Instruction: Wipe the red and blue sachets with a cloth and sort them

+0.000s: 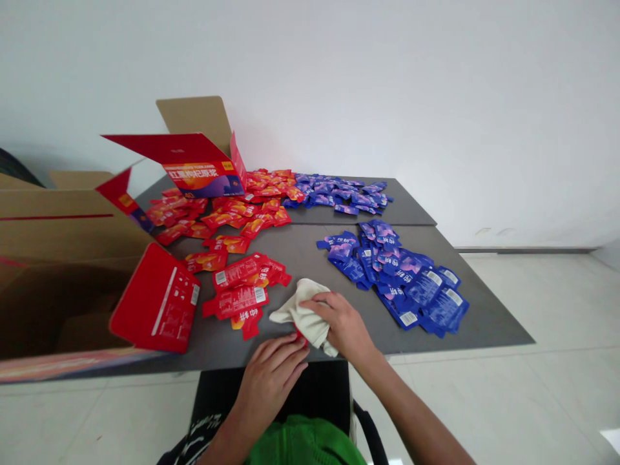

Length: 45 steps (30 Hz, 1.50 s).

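Observation:
A cream-white cloth is bunched under my right hand, whose fingers are closed around it near the table's front edge. Beneath the cloth a small bit of a red pouch shows; most of it is covered. My left hand presses its fingertips onto that pouch's near end. Just left of the cloth lies a loose group of red pouches, some with barcodes facing up. To the right, a spread heap of blue pouches overlaps on the grey table.
At the left stands a large open cardboard carton with a red flap reaching over the table. A smaller open printed box sits farther back. Piles of red pouches and blue pouches lie near the white wall.

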Each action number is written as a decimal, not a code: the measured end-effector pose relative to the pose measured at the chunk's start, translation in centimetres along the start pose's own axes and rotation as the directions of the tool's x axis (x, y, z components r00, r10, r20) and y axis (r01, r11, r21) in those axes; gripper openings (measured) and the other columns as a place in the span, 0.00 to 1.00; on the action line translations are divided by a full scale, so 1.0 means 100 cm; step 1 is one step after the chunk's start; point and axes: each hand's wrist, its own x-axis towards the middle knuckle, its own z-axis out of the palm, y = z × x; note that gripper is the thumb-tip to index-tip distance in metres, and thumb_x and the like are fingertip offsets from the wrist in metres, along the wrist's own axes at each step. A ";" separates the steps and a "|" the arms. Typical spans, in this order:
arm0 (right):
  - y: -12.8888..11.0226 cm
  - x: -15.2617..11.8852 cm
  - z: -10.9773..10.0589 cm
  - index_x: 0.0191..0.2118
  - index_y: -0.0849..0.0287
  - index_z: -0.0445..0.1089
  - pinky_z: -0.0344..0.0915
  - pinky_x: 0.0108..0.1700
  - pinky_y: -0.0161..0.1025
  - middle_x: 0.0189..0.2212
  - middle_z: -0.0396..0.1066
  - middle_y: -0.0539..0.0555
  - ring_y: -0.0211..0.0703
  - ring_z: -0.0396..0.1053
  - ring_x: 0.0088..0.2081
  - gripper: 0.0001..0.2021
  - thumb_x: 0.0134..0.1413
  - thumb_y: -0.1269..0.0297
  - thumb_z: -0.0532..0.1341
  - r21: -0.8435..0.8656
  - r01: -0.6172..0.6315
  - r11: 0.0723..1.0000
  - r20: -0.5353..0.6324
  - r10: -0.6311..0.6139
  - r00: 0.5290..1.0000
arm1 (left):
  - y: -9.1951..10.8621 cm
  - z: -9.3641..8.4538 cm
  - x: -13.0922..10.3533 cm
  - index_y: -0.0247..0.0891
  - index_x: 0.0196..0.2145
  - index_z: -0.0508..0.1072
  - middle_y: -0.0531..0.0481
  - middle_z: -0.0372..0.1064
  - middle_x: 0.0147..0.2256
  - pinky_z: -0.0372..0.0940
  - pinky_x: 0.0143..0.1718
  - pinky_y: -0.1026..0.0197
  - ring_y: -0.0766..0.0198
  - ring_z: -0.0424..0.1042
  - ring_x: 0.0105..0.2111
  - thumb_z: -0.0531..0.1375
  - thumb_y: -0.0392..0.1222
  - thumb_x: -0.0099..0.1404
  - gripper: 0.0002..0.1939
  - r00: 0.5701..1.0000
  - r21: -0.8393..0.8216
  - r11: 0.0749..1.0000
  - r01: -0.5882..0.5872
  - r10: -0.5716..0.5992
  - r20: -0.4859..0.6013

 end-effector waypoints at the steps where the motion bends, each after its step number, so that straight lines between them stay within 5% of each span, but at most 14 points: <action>1: 0.009 0.006 -0.005 0.61 0.46 0.73 0.72 0.55 0.46 0.53 0.75 0.57 0.51 0.73 0.52 0.27 0.61 0.79 0.62 -0.033 -0.021 0.999 -0.013 0.021 1.000 | 0.000 0.001 0.000 0.42 0.52 0.78 0.49 0.81 0.49 0.71 0.52 0.49 0.53 0.77 0.52 0.57 0.39 0.76 0.12 1.000 -0.004 1.000 -0.001 0.001 -0.010; 4: 0.024 0.020 -0.022 0.61 0.50 0.74 0.72 0.56 0.48 0.53 0.75 0.59 0.53 0.73 0.52 0.26 0.61 0.79 0.61 -0.082 -0.072 0.994 -0.096 0.064 0.993 | 0.001 0.002 -0.001 0.43 0.52 0.79 0.49 0.81 0.49 0.71 0.52 0.49 0.53 0.77 0.53 0.58 0.39 0.76 0.12 1.000 -0.009 1.000 0.015 -0.015 -0.023; 8: 0.004 0.010 -0.028 0.63 0.49 0.72 0.71 0.57 0.45 0.55 0.74 0.59 0.52 0.73 0.54 0.24 0.64 0.74 0.62 0.000 -0.047 0.999 -0.188 0.046 0.981 | 0.003 0.004 -0.002 0.44 0.51 0.80 0.48 0.81 0.48 0.72 0.52 0.48 0.52 0.77 0.52 0.58 0.40 0.75 0.12 0.999 -0.002 0.999 0.046 -0.046 -0.025; 11: -0.019 -0.010 -0.016 0.64 0.45 0.70 0.71 0.56 0.41 0.55 0.76 0.55 0.48 0.74 0.54 0.26 0.64 0.74 0.63 0.073 0.080 0.994 -0.021 -0.079 0.997 | 0.004 0.004 -0.003 0.44 0.45 0.82 0.48 0.82 0.42 0.73 0.48 0.48 0.53 0.79 0.45 0.57 0.40 0.75 0.11 0.997 0.012 0.998 0.067 -0.066 -0.029; 14: -0.016 -0.014 -0.006 0.63 0.44 0.72 0.72 0.56 0.39 0.54 0.77 0.53 0.45 0.76 0.53 0.27 0.62 0.77 0.62 0.086 0.090 0.992 0.078 -0.097 0.992 | 0.003 0.005 -0.003 0.45 0.43 0.81 0.49 0.82 0.41 0.73 0.48 0.49 0.53 0.79 0.44 0.58 0.40 0.75 0.10 0.997 0.002 0.997 0.072 -0.072 -0.026; 19: 0.028 0.016 -0.018 0.61 0.48 0.75 0.72 0.56 0.43 0.54 0.77 0.56 0.49 0.76 0.53 0.26 0.61 0.78 0.62 -0.032 -0.054 0.998 -0.060 0.052 0.997 | 0.003 0.006 -0.003 0.45 0.52 0.79 0.49 0.81 0.50 0.72 0.52 0.47 0.50 0.77 0.53 0.60 0.40 0.74 0.12 0.997 -0.018 0.997 0.074 -0.075 -0.025; 23: 0.019 0.015 -0.030 0.61 0.49 0.74 0.72 0.57 0.43 0.55 0.77 0.57 0.50 0.75 0.54 0.23 0.64 0.74 0.62 -0.020 -0.058 0.998 -0.197 0.053 0.979 | 0.005 0.007 -0.004 0.45 0.52 0.79 0.48 0.80 0.50 0.72 0.52 0.46 0.50 0.77 0.52 0.59 0.40 0.75 0.12 0.996 -0.035 0.996 0.085 -0.086 -0.037; 29: -0.016 -0.018 -0.012 0.62 0.46 0.73 0.72 0.56 0.39 0.55 0.78 0.53 0.45 0.76 0.54 0.26 0.63 0.77 0.60 0.131 0.095 0.987 0.074 -0.106 0.992 | 0.007 0.008 -0.005 0.44 0.45 0.81 0.48 0.82 0.44 0.72 0.50 0.45 0.51 0.78 0.46 0.58 0.40 0.75 0.10 0.992 -0.029 0.992 0.122 -0.123 -0.035; 36: 0.031 0.025 -0.022 0.60 0.50 0.76 0.73 0.55 0.42 0.55 0.78 0.56 0.49 0.77 0.53 0.24 0.62 0.77 0.62 -0.022 -0.069 0.997 -0.062 0.067 0.996 | 0.007 0.007 -0.003 0.45 0.51 0.79 0.48 0.80 0.50 0.72 0.52 0.46 0.52 0.76 0.53 0.59 0.40 0.75 0.12 0.992 -0.058 0.991 0.120 -0.122 -0.040; 40: 0.004 0.004 -0.023 0.62 0.47 0.73 0.71 0.58 0.41 0.56 0.77 0.55 0.47 0.75 0.55 0.24 0.64 0.74 0.62 0.042 -0.001 0.999 -0.117 0.006 0.993 | 0.007 0.008 -0.005 0.44 0.51 0.79 0.48 0.80 0.49 0.71 0.52 0.46 0.51 0.76 0.52 0.59 0.38 0.75 0.12 0.991 -0.062 0.990 0.123 -0.126 -0.041; 45: -0.016 -0.025 -0.005 0.62 0.45 0.73 0.72 0.55 0.37 0.54 0.78 0.53 0.44 0.77 0.53 0.26 0.63 0.77 0.62 0.155 0.065 0.986 0.068 -0.076 0.995 | 0.008 0.009 -0.006 0.43 0.44 0.81 0.48 0.81 0.43 0.71 0.50 0.45 0.51 0.77 0.47 0.59 0.36 0.73 0.10 0.988 -0.054 0.988 0.143 -0.146 -0.044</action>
